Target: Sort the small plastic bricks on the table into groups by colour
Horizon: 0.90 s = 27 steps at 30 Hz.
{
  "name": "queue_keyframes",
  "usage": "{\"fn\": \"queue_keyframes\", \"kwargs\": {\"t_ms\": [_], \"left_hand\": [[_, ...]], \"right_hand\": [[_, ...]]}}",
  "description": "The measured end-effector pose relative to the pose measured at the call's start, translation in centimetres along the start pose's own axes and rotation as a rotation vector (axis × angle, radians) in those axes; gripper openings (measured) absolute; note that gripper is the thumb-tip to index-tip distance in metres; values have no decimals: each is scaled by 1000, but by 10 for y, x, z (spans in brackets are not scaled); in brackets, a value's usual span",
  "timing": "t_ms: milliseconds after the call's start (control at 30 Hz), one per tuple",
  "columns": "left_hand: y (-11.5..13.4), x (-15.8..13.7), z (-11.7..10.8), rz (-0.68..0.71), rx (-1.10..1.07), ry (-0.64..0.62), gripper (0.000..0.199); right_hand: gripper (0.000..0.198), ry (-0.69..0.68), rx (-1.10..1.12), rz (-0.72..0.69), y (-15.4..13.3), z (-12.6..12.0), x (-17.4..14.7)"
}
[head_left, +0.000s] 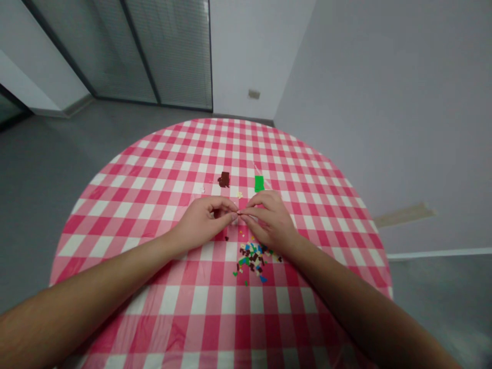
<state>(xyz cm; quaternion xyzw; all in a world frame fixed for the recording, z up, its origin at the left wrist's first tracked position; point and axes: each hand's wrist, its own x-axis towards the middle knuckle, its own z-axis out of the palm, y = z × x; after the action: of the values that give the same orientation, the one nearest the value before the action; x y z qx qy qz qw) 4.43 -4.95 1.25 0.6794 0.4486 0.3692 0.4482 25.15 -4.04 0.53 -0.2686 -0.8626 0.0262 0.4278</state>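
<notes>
Bare forearms (103, 271) were nearest, slanting in from the lower corners so that both hands could work at the middle of the cloth (192, 328). Left hand (194, 223) and right hand (274, 220) met almost tip to tip, the thumb and forefinger of each pinched together on a tiny piece (239, 212). It sat between the fingertips, mostly covered by them, and its shape could not be told. So small a thing probably left room for nothing but the tips, and a pinch from either side would have kept it steady.

On the near side of the hands, close by the right wrist, lay a loose heap (253, 259) of brown, green, blue and pale bits, spread rather than stacked, perhaps so that single ones could be picked out. One dark bit (226, 238) lay apart, to the heap's left.

Beyond the fingers stood a brown block (224, 179) and, to its right, a green block (259, 183), well apart from the heap, likely to keep them from mixing with it. Between the blocks and the fingertips lay a pale bit (240, 195), touching neither block.
</notes>
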Motion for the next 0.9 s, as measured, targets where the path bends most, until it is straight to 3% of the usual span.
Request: {"fn": "queue_keyframes", "kwargs": {"t_ms": [100, 333, 467, 533, 700, 900], "left_hand": [[2, -1, -3, 121, 193, -4, 12], [-5, 10, -15, 281, 375, 40, 13], [-23, 33, -33, 174, 529, 277, 16], [-32, 43, -40, 92, 602, 327, 17], [-44, 51, -43, -27, 802, 308, 23], [-40, 44, -40, -14, 856, 294, 29]], "right_hand": [[8, -22, -6, 7, 0, 1, 0], [9, -37, -12, 80, -1, 3, -2], [12, -33, -43, 157, 1, 4, -4], [12, -31, -43, 172, 2, 5, -5], [11, -30, -38, 166, 3, 6, -5], [11, -17, -38, 165, 3, 5, -5]]}}
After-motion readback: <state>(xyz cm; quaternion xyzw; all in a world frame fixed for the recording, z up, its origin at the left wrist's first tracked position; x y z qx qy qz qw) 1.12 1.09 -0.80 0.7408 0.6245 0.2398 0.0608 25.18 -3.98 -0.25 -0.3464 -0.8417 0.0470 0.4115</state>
